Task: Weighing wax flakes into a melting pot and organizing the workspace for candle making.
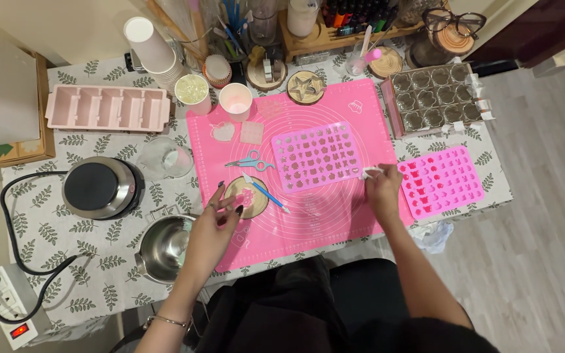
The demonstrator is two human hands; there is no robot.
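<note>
My left hand (220, 216) hovers over a round wooden coaster (258, 204), its fingertips on a small pink flower-shaped piece (246, 196) that lies on it. My right hand (382, 191) pinches a small white object (371, 172) at the right edge of a translucent pink mould sheet (317, 157) with many small shaped cavities. Both rest on a bright pink silicone mat (308, 216). A blue-handled tool (271, 194) lies beside the coaster, and small scissors (250, 161) lie above it.
A second pink mould (441, 181) lies right of the mat, a clear cavity tray (434, 98) behind it. Left are a steel pot (163, 248), a hot plate (99, 187), a glass bowl (165, 159), a long pink mould (107, 108) and a power strip (9, 306). Cups and jars crowd the back.
</note>
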